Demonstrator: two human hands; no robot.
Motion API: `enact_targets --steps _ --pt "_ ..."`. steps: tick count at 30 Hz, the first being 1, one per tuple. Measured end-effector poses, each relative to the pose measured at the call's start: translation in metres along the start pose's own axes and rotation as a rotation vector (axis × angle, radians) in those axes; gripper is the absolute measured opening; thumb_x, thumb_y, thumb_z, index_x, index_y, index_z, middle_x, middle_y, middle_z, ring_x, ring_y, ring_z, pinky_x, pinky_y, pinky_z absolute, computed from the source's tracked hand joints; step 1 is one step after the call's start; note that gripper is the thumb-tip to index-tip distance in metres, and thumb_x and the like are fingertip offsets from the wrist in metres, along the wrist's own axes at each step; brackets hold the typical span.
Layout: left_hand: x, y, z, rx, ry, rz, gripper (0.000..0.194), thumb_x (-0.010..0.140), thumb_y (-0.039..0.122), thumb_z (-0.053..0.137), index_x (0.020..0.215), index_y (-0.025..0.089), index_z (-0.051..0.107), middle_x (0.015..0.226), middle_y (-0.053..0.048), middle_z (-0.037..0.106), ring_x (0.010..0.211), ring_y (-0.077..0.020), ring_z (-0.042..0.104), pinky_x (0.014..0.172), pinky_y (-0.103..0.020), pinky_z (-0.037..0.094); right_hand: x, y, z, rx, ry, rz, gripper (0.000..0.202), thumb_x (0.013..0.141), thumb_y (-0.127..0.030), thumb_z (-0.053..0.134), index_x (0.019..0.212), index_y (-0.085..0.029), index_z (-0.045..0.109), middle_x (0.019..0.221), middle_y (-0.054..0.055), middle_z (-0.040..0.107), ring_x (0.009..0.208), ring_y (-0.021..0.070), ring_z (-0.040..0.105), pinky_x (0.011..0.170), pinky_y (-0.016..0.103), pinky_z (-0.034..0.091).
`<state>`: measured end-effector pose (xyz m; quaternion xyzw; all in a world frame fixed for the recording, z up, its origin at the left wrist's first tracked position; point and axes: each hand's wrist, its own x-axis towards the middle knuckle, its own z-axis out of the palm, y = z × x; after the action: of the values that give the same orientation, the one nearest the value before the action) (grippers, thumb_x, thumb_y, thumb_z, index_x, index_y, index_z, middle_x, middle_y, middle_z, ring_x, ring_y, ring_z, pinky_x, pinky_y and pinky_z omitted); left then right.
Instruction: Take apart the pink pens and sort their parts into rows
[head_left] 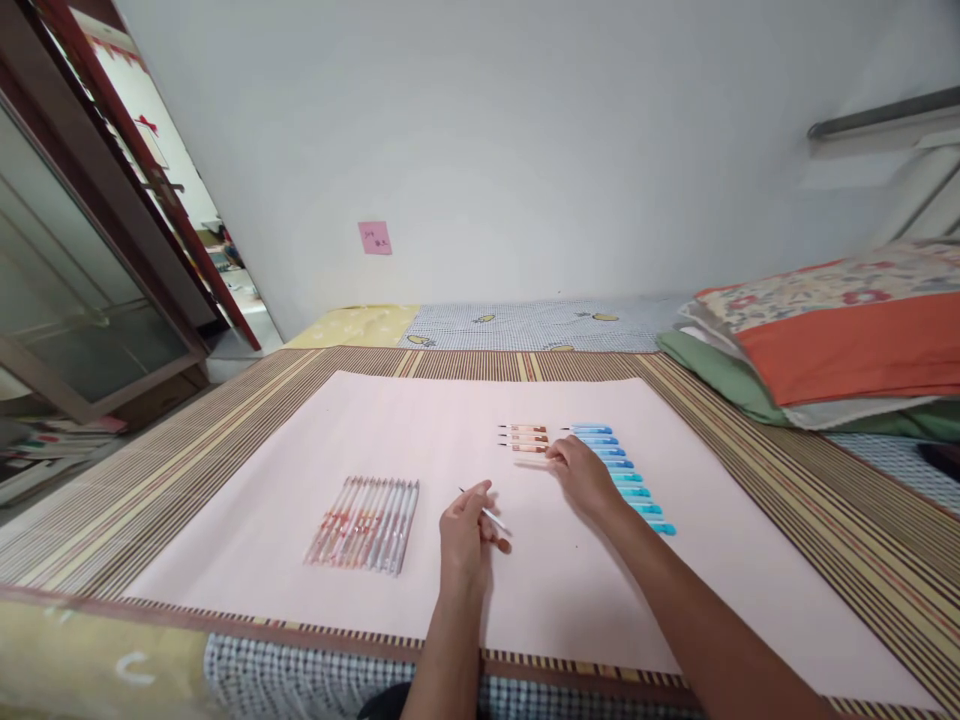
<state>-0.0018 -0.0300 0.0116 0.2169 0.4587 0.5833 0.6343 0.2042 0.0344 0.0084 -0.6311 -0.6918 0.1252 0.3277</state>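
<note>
My left hand (pixel 466 512) is closed around a slim white pen (pixel 496 520) with a dark tip, held over the pale pink sheet (pixel 262 440). A brown rounded end (pixel 502 546) shows below its fingers; what it belongs to I cannot make out. My right hand (pixel 579 468) pinches a pale, slender pen-like piece (pixel 531 462) low over the sheet. Just beyond its fingertips lie three brown pens (pixel 523 438) with dark tips pointing left. A column of blue and turquoise pens (pixel 621 464) runs beside that hand, partly hidden by it.
Several clear pens with reddish patterns (pixel 364 520) lie side by side at the left of the sheet. Beneath is a striped mat (pixel 247 420). Folded bedding (pixel 855 330) is piled at the right. A pink note (pixel 375 238) sticks to the wall behind.
</note>
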Motion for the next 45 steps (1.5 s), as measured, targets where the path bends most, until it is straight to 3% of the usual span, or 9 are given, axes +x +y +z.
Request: enact_targets --steps 5,13,31,45 --pt "0.000 -0.002 0.000 -0.024 -0.011 0.001 0.049 0.061 0.036 0.081 0.102 0.009 0.075 0.058 0.007 0.051 0.037 -0.0065 0.036 0.035 -0.028 0.044 0.018 0.016 0.015 -0.146 -0.024 0.017 0.017 0.088 -0.009 0.051 0.084 -0.019 0.064 0.095 0.005 0.060 0.086 0.0172 0.055 0.071 0.027 0.034" --pt "0.001 -0.003 0.001 -0.033 -0.007 -0.011 0.043 0.063 0.034 0.077 0.099 0.010 0.076 0.065 0.004 0.054 0.037 -0.0048 0.035 0.037 -0.027 0.045 0.019 0.024 0.028 -0.255 -0.021 0.006 0.012 0.091 -0.009 0.059 0.089 -0.019 0.065 0.099 0.006 0.064 0.088 0.0175 0.059 0.074 0.028 0.034" --pt "0.002 -0.005 -0.001 -0.014 -0.017 -0.004 0.040 0.066 0.037 0.078 0.095 0.010 0.077 0.066 0.003 0.055 0.037 -0.0052 0.035 0.037 -0.029 0.047 0.024 0.019 0.025 -0.524 -0.044 -0.140 0.019 0.101 -0.016 0.051 0.091 -0.018 0.066 0.100 0.009 0.068 0.090 0.0210 0.061 0.077 0.033 0.030" --pt "0.002 -0.006 -0.001 -0.016 -0.026 -0.013 0.037 0.068 0.036 0.075 0.094 0.010 0.076 0.068 0.003 0.055 0.036 -0.0053 0.034 0.036 -0.031 0.048 0.022 0.012 0.027 -0.609 -0.042 -0.154 0.023 0.102 -0.015 0.044 0.102 -0.014 0.067 0.104 0.013 0.070 0.094 0.0251 0.062 0.084 0.038 0.029"
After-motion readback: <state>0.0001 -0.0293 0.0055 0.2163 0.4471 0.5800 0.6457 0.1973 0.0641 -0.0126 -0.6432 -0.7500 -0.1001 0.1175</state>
